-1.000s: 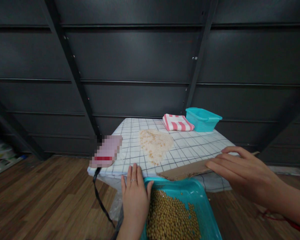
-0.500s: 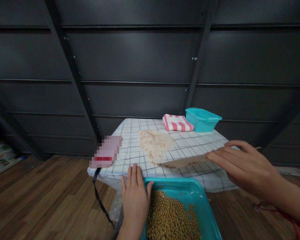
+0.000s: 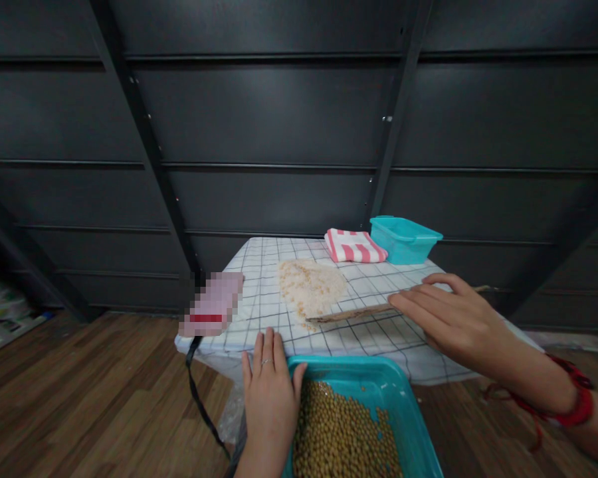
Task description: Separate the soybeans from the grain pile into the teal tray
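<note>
Cardboard (image 3: 353,314) shifted forward, tip at grain pile (image 3: 311,289), left of right hand (image 3: 456,325); fingers closed on its end, likely for reach. Left hand (image 3: 270,395) flat, holding nothing, against tray (image 3: 349,362), probably steadying.

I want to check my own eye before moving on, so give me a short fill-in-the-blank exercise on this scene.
1. The right hand holds a piece of brown ____.
2. On the left hand sits a thin, shiny ____.
3. The folded towel is striped white and ____.
4. The red bracelet is worn on the person's ____ side.

Missing words: cardboard; ring; pink; right.
</note>
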A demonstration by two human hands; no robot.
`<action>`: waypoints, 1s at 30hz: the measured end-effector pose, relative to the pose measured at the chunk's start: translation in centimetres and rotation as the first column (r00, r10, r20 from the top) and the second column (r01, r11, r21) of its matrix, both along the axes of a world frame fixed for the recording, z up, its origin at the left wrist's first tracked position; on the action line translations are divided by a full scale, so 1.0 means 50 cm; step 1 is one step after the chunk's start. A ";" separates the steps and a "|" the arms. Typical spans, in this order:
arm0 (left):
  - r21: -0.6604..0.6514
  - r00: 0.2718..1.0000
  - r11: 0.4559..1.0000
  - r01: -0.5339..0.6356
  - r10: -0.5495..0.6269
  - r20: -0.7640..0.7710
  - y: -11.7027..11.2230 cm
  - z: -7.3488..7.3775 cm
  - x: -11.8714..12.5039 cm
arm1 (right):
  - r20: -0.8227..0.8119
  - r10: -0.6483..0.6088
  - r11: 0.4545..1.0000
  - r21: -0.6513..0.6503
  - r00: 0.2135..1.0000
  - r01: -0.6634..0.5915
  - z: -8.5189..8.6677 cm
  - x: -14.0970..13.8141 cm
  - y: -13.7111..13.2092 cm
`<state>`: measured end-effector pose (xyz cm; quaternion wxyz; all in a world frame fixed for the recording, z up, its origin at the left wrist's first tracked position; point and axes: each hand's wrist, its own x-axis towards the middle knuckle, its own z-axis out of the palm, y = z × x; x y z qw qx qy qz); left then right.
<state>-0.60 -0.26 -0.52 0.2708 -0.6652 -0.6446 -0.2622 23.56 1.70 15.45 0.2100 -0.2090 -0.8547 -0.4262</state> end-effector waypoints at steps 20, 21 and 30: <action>-0.005 1.000 1.000 0.005 -0.005 -0.003 -0.001 0.000 -0.003 | 0.047 0.003 1.000 -0.005 0.999 -0.002 0.009 -0.029 -0.023; -0.004 1.000 1.000 0.005 -0.005 -0.001 -0.001 -0.001 -0.003 | 0.049 -0.002 1.000 -0.005 0.999 0.002 0.010 -0.028 -0.025; 0.038 1.000 0.999 0.019 -0.019 0.000 -0.001 0.000 -0.003 | 0.043 -0.048 0.998 -0.038 0.998 0.050 0.013 -0.022 -0.042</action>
